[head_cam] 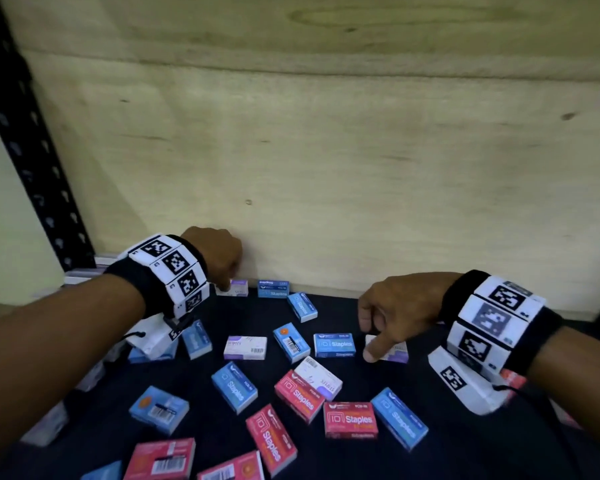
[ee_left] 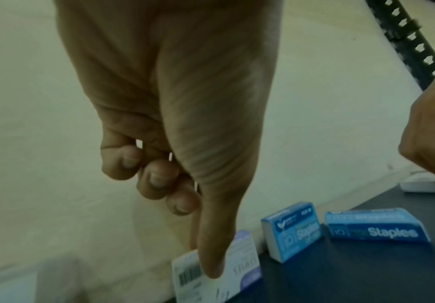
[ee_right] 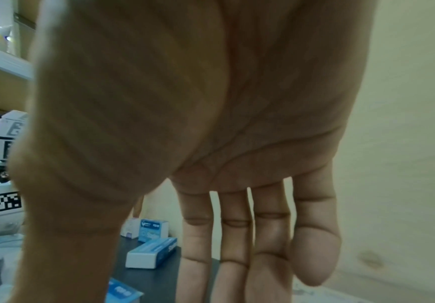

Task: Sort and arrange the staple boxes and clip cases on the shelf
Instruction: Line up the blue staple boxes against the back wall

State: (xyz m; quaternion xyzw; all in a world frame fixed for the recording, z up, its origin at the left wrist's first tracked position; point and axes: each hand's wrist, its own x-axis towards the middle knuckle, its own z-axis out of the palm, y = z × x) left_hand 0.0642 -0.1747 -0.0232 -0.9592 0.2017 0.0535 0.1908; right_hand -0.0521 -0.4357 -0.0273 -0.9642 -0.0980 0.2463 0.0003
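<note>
Both bare forearms wear black wristbands (head_cam: 465, 299) ringed with white blocks carrying black square-code markers (head_cam: 175, 263), with what looks like a thin black cord (head_cam: 134, 336) dangling underneath.

Background only, from your view:
Plywood back panel (head_cam: 326, 150) runs behind the shelf, knots visible. Black perforated steel upright (head_cam: 32, 161) stands at your far left. Dark mat (head_cam: 326, 306) covers the shelf deck. Marker wristbands (head_cam: 174, 271) on both wrists.
</note>
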